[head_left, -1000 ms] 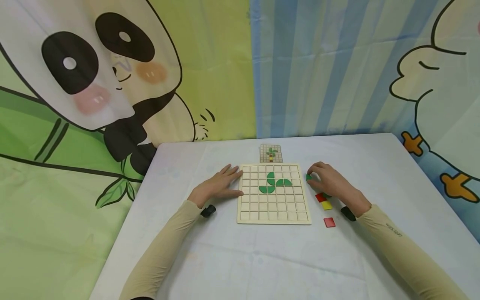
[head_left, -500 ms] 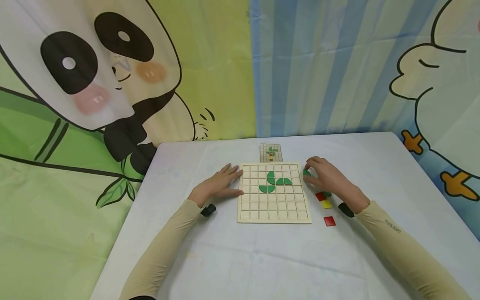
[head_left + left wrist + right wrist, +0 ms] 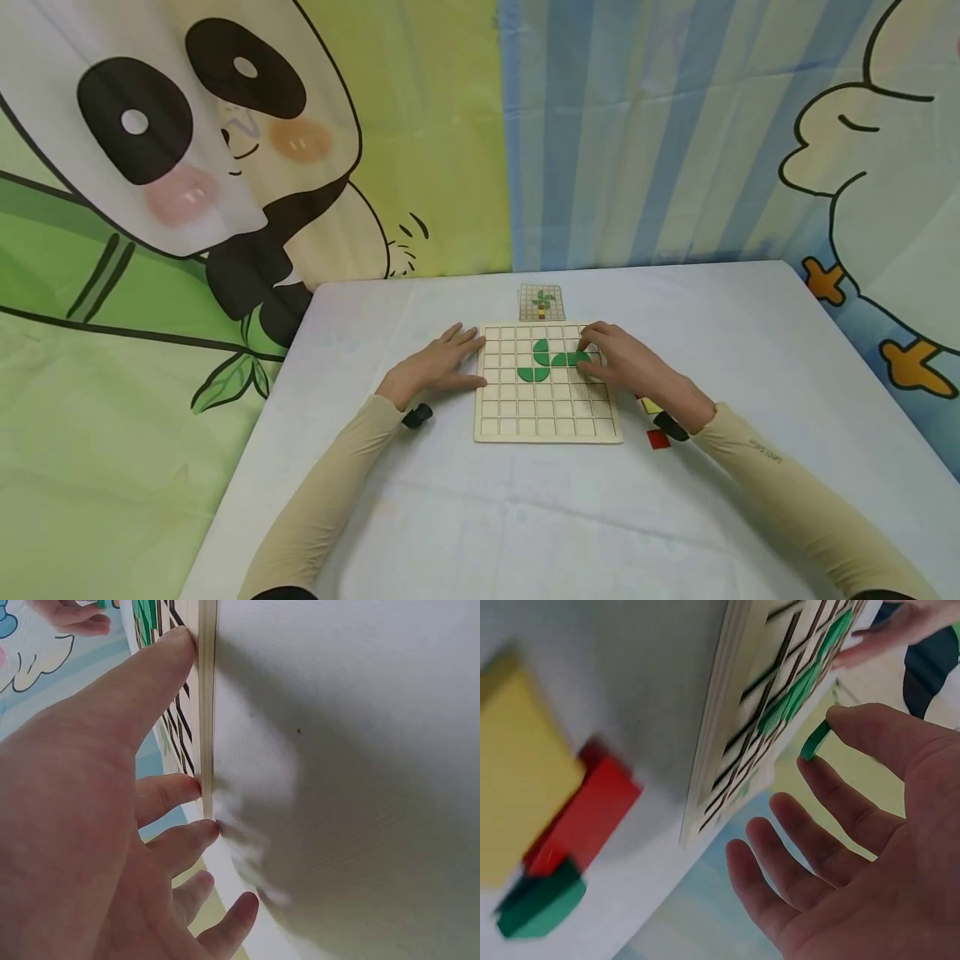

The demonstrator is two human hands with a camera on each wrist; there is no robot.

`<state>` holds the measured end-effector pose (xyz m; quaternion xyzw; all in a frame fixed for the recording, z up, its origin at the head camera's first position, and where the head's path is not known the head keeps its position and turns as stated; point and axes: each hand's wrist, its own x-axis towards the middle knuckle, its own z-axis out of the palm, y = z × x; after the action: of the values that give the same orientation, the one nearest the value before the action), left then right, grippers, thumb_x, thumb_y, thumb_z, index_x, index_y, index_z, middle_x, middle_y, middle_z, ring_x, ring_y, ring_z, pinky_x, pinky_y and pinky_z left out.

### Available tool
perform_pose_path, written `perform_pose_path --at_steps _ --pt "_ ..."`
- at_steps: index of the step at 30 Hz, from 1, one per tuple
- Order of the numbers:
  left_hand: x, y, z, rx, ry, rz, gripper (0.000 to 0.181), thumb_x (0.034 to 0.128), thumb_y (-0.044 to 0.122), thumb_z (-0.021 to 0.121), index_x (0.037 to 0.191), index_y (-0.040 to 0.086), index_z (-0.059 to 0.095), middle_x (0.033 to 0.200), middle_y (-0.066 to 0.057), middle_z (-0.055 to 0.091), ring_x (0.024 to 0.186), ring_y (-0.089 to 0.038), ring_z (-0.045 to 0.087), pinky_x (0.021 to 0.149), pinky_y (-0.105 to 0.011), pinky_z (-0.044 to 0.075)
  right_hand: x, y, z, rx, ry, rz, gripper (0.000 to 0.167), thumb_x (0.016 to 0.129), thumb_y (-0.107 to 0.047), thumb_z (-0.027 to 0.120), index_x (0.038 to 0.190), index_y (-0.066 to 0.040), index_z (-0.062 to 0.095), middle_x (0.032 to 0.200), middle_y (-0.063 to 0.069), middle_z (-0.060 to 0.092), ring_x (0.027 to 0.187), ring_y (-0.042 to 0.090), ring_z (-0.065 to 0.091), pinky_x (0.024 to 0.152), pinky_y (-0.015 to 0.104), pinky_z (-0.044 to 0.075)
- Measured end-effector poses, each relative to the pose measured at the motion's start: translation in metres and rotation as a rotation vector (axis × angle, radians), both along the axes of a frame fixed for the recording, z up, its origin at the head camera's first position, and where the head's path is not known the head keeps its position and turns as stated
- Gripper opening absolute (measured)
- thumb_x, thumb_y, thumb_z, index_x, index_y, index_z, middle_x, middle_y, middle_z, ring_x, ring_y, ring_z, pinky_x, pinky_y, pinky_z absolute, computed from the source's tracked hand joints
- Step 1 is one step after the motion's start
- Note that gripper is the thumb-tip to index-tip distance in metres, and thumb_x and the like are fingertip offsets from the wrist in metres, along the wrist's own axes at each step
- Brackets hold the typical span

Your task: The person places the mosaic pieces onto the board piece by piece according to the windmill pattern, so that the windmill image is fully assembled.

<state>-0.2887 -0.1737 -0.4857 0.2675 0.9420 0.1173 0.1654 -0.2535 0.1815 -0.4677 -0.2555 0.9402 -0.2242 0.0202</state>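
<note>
The wooden grid board (image 3: 498, 423) lies flat on the table, with several green quarter-round tiles (image 3: 533, 375) in its cells. My left hand (image 3: 435, 368) rests at the board's left edge, its fingers extended; the thumb and fingertips touch that edge in the left wrist view. Over the board's right side, my right hand (image 3: 633, 362) pinches a green tile (image 3: 815, 740) between thumb and index finger, the other fingers spread. In the right wrist view this tile is held off the board. The hand partly hides the board's right edge in the head view.
Behind the board lies a small pattern card (image 3: 542, 302) printed with a grid. To the right of the board are a yellow tile (image 3: 650, 406), a red tile (image 3: 658, 439), another red tile (image 3: 592, 810) and a green tile (image 3: 544, 904). A printed cloth (image 3: 600, 133) hangs behind the table.
My right hand has moved left from beside the board to over its right side, carrying the green tile. The left hand has stayed at the left edge.
</note>
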Motion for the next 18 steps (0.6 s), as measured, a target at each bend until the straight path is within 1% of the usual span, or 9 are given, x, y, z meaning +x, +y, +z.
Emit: perform_pose_path --at_steps 2,7,11,18 --pt "0.0 0.0 0.001 -0.003 -0.006 0.003 0.09 0.0918 0.065 0.06 0.162 0.023 0.022 0.171 -0.003 0.012 0.158 -0.029 -0.002 0.128 -0.051 0.014 0.003 -0.007 -0.003 -0.001 0.012 0.028 0.029 0.092 -0.023 0.074 0.113 -0.004 0.068 0.137 0.021 0.057 0.126 0.04 0.056 0.1 0.054 0.05" --pt "0.001 0.0 0.0 -0.006 -0.011 0.005 0.09 0.0917 0.065 0.06 0.162 0.023 0.022 0.171 -0.002 0.011 0.158 -0.028 -0.003 0.128 -0.051 0.013 0.01 -0.02 -0.008 0.009 0.081 0.078 0.024 0.091 -0.022 0.075 0.107 -0.005 0.069 0.135 0.021 0.059 0.119 0.039 0.06 0.096 0.052 0.053" --pt "0.0 0.001 0.0 -0.002 -0.005 0.003 0.09 0.0918 0.065 0.06 0.162 0.022 0.023 0.171 -0.003 0.012 0.158 -0.029 -0.002 0.128 -0.051 0.014 0.012 -0.026 -0.013 0.018 0.114 0.09 0.021 0.091 -0.022 0.075 0.105 -0.006 0.069 0.135 0.022 0.058 0.117 0.039 0.061 0.093 0.052 0.054" --pt "-0.002 0.0 -0.001 -0.016 -0.006 -0.001 0.09 0.0919 0.066 0.058 0.162 0.023 0.022 0.171 -0.003 0.011 0.158 -0.029 -0.001 0.128 -0.051 0.014 0.013 -0.032 -0.017 0.048 0.148 0.1 0.022 0.091 -0.024 0.075 0.105 -0.008 0.07 0.133 0.02 0.06 0.119 0.04 0.06 0.095 0.053 0.054"
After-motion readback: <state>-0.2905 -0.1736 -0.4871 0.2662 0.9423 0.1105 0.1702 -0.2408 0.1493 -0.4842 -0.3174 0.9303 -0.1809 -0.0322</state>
